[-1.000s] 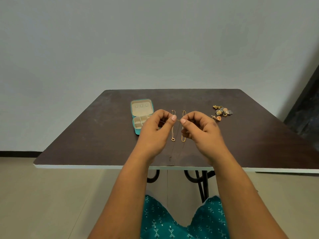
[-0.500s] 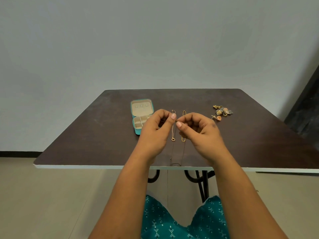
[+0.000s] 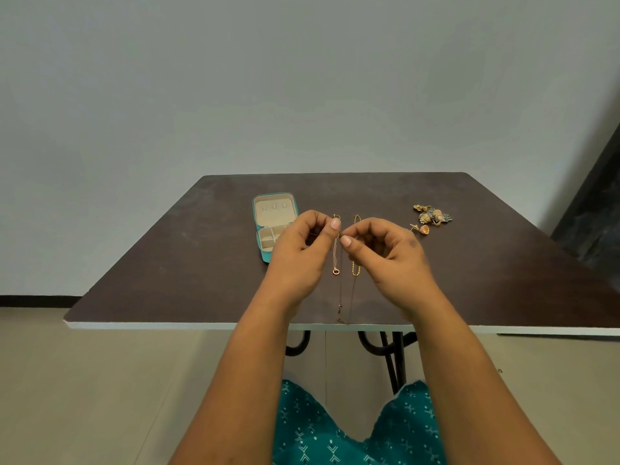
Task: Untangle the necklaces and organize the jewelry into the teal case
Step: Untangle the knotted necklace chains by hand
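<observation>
- Hands meet above the bench (image 3: 161,263): left hand (image 3: 298,253) and right hand (image 3: 389,256) each pinch a thin dark chain (image 3: 341,290) between thumb and fingertip.
- Chain dangles down toward the near bench edge.
- Two gold necklaces (image 3: 336,253) lie straight on the bench, between the hands.
- Teal case (image 3: 268,213) sits open just left; earrings (image 3: 431,216) cluster off right.
</observation>
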